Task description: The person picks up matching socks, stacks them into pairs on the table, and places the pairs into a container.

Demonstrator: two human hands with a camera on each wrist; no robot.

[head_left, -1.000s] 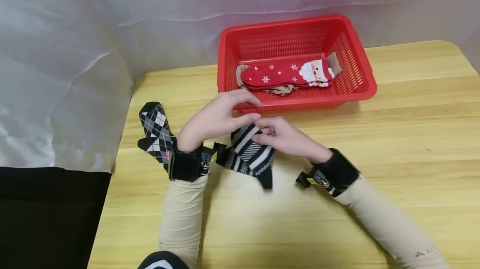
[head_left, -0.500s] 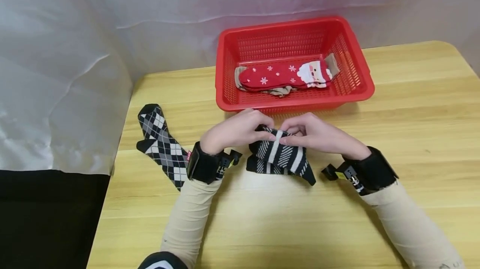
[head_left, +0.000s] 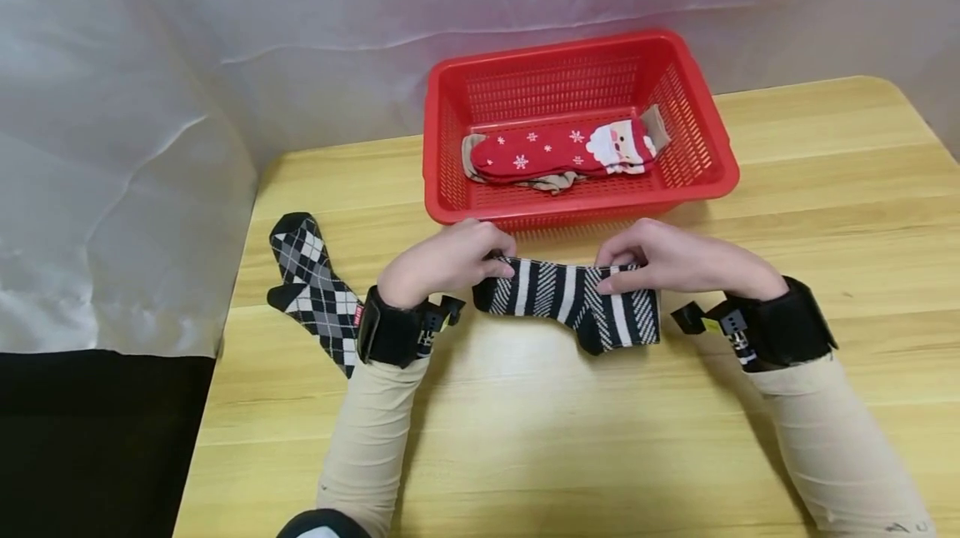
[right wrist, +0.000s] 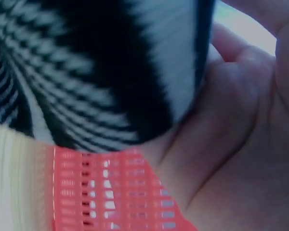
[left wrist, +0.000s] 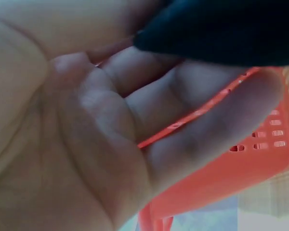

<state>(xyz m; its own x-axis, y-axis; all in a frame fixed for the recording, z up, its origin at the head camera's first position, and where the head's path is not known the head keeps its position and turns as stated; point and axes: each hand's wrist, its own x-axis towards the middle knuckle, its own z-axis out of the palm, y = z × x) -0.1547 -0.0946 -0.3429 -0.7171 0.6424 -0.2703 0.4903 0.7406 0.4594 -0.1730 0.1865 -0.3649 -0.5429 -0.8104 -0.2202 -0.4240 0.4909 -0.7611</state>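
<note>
A black sock with white and grey stripes [head_left: 566,296] is stretched sideways in front of the basket, its heel pointing toward the person. My left hand [head_left: 459,259] pinches its toe end between thumb and fingers. Near the cuff, my right hand [head_left: 663,259] pinches the upper edge. In the left wrist view the dark toe [left wrist: 221,36] crosses above the curled fingers. The right wrist view is half filled by the striped knit [right wrist: 101,72], beside the palm [right wrist: 241,139].
Behind the hands stands a red plastic basket [head_left: 581,209] holding red Santa socks [head_left: 540,153] over beige ones [head_left: 656,128]. Black, grey and white argyle socks [head_left: 318,292] lie left of the left forearm on the wooden table [head_left: 525,438]. A pale curtain [head_left: 337,22] hangs behind.
The striped sock went from bunched and folded to stretched out flat lengthwise. My right hand moved right, while my left shifted right and then slightly back left, so the hands are farther apart.
</note>
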